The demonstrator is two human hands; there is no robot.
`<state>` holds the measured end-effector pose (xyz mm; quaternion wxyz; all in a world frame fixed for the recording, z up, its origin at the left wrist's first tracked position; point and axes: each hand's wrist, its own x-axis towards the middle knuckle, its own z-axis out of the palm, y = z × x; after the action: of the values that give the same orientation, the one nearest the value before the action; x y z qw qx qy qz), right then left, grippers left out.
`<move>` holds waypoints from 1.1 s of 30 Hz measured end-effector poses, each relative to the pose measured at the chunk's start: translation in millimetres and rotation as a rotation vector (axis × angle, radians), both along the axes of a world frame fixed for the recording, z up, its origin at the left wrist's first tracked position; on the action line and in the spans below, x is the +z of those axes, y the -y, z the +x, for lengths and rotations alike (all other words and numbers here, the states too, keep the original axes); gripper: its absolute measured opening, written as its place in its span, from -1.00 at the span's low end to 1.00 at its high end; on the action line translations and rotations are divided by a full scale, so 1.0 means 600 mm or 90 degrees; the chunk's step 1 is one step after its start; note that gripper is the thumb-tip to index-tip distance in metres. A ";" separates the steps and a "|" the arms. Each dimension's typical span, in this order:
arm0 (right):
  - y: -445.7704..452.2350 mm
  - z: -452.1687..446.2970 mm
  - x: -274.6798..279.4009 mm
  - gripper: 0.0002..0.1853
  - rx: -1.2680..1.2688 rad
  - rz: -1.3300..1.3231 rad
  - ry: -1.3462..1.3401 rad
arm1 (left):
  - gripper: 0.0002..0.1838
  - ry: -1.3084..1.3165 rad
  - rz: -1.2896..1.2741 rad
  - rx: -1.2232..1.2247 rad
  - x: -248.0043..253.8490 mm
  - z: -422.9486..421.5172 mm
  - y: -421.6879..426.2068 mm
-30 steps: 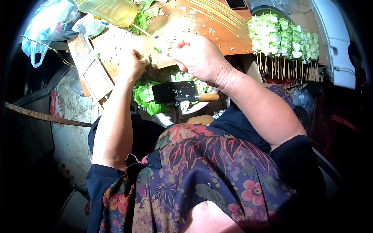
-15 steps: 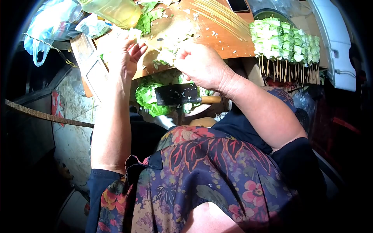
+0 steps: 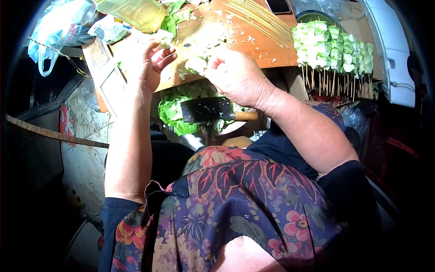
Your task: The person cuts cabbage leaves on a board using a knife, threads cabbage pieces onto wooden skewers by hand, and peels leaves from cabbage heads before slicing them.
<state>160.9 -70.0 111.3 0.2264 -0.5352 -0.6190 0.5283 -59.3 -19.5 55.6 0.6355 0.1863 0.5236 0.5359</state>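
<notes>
My left hand (image 3: 152, 65) is raised over the near left of the wooden board (image 3: 267, 54), its thumb and fingers pinching a pale green cabbage piece (image 3: 165, 39). To its right, my right hand (image 3: 235, 75) is closed in a fist around a skewer, mostly hidden by the fingers, with cabbage pieces (image 3: 196, 65) bunched at its left side. Below both hands, a dark cleaver (image 3: 206, 110) with a wooden handle lies across a container of green leaves (image 3: 171, 114).
Bare bamboo skewers (image 3: 258, 22) lie at the back of the board near a phone (image 3: 277, 6). Finished cabbage skewers (image 3: 333, 47) are stacked at the right. A jar of yellowish liquid (image 3: 131, 13) and a blue plastic bag (image 3: 56, 34) sit at the back left.
My left hand has turned slightly and shifted right, bringing its cabbage piece into clearer view. My right hand has moved very little.
</notes>
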 end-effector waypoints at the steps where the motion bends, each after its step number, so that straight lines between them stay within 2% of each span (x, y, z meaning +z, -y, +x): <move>1: 0.000 0.000 0.001 -0.87 -0.005 -0.001 0.007 | -0.70 0.052 -0.030 0.019 -0.005 -0.003 -0.001; 7: -0.001 -0.003 -0.001 -0.87 -0.022 -0.025 -0.072 | -0.70 0.114 -0.067 0.107 -0.020 -0.005 -0.010; 8: -0.001 -0.003 0.000 -0.87 -0.022 -0.025 -0.072 | -0.70 0.114 -0.066 0.107 -0.020 -0.005 -0.010; 10: -0.001 -0.002 0.007 -0.88 -0.031 -0.129 -0.139 | -0.69 0.124 -0.062 0.124 -0.014 0.001 -0.008; 17: 0.000 -0.005 0.017 -0.86 -0.055 -0.157 -0.161 | -0.68 0.134 -0.058 0.117 0.002 0.013 -0.004; 22: 0.000 -0.006 0.011 -0.86 -0.059 -0.120 -0.125 | -0.70 0.011 0.068 0.055 -0.001 0.018 -0.003; 26: -0.002 -0.003 0.013 -0.86 -0.055 -0.129 -0.112 | -0.75 -0.075 0.065 0.050 0.015 0.028 0.003; 28: -0.006 0.000 0.015 -0.86 -0.062 -0.114 -0.115 | -0.73 -0.164 0.106 -0.061 0.026 0.034 0.007; 30: -0.014 0.000 0.021 -0.86 -0.078 -0.126 -0.110 | -0.81 -0.151 0.099 -0.085 0.027 0.056 0.025; 33: -0.025 0.005 0.014 -0.86 -0.090 -0.130 -0.091 | -0.82 -0.101 0.123 -0.182 0.036 0.073 0.039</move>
<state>164.1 -54.9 119.9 0.2511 -0.5588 -0.5051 0.6079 -15.7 -43.0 76.9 0.6411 0.3607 0.4862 0.4717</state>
